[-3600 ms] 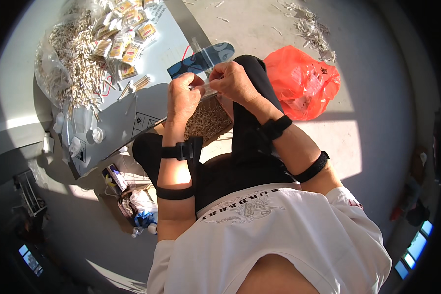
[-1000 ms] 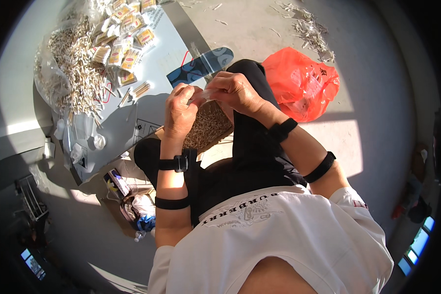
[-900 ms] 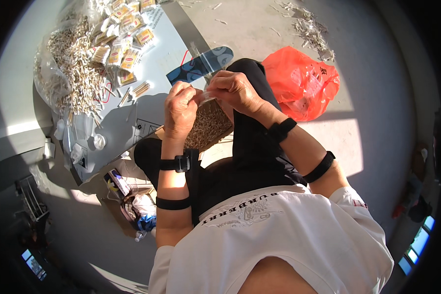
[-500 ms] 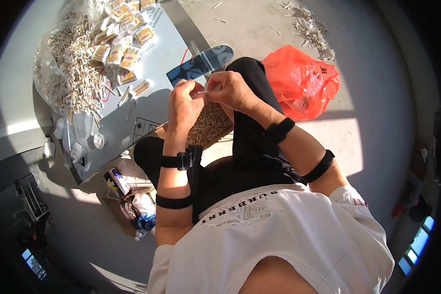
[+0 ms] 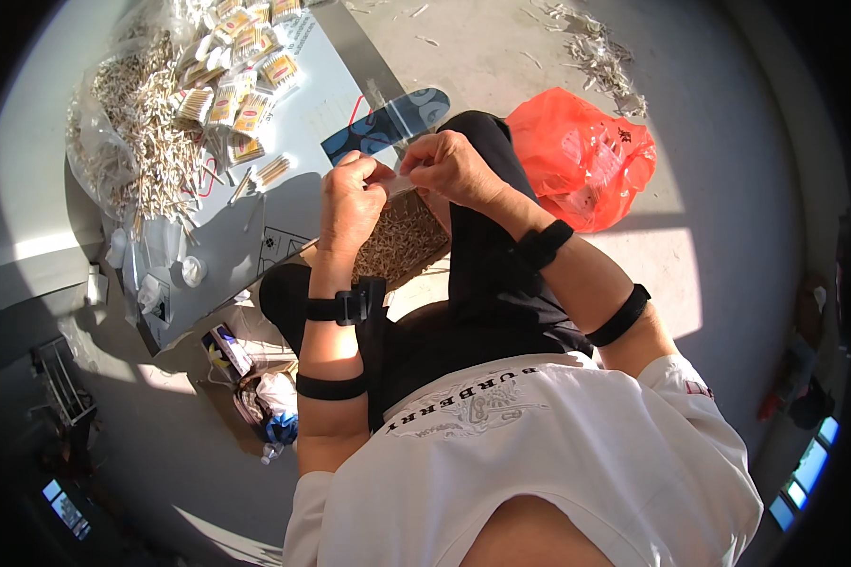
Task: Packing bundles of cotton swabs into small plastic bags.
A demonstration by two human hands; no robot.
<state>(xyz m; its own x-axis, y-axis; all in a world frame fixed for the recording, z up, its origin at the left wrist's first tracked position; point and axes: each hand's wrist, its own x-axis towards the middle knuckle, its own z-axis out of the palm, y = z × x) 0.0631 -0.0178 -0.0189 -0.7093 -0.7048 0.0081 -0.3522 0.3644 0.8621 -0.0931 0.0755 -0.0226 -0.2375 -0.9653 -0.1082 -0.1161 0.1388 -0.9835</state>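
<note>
Between my two hands, above my lap, is a small piece of clear plastic film (image 5: 399,186), perhaps a little bag. My left hand (image 5: 350,203) pinches one side of it between thumb and fingers. The opposite side is pinched by my right hand (image 5: 452,170). Just below them a box holds many thin brownish sticks (image 5: 402,236). To the left, on the grey table, a small bundle of cotton swabs (image 5: 272,170) lies apart from a large heap of loose cotton swabs (image 5: 156,142). Several filled clear packs of swabs (image 5: 252,111) are piled beside the heap.
A red plastic bag (image 5: 581,161) sits on the floor right of my knee. White scraps (image 5: 600,61) lie scattered at the far right. A blue board-like strip (image 5: 388,126) lies by the table's right edge. Left of my leg stands a carton with assorted items (image 5: 265,402).
My hands have drawn slightly apart, the right one upward, and more of the clear film shows stretched between them. The swabs and packs on the table have stayed in place.
</note>
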